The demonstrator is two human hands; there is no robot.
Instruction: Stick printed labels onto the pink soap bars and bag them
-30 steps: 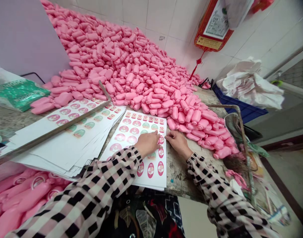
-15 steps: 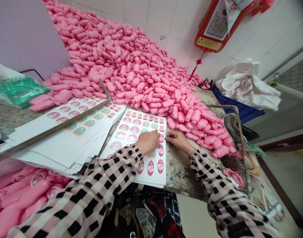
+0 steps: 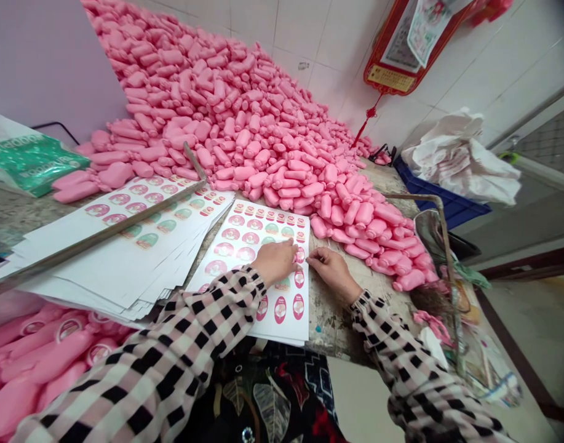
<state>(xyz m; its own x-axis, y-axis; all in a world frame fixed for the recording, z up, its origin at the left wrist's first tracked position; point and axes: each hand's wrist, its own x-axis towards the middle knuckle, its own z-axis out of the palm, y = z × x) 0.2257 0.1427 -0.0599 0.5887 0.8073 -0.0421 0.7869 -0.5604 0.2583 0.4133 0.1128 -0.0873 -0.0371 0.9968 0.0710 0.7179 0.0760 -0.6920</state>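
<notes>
A white sheet of pink and green stickers [image 3: 280, 309] lies on the worn table in front of me. My left hand [image 3: 276, 261] rests on its right part, fingers bent together near the sheet's right edge; what they grip, if anything, is hidden. Just beyond that edge, my right hand [image 3: 330, 267] has thumb and forefinger pinched together beside an oval sticker. Anything between those fingertips is too small to make out. A fanned stack of sticker sheets [image 3: 111, 271] lies to the left, with a metal bar [image 3: 106, 237] across it.
A large heap of pink bottles [image 3: 245, 129] fills the back of the table. More pink bottles, with labels [image 3: 69, 326], are at the lower left. A green and white bag [image 3: 32, 157] lies far left, a blue crate [image 3: 441, 197] at the right, behind a bent metal frame [image 3: 443, 227].
My right hand has shifted very slightly, its fingertips still near the sheet's edge. My left hand stays in nearly the same place. The hanging paper on the wall has swung.
</notes>
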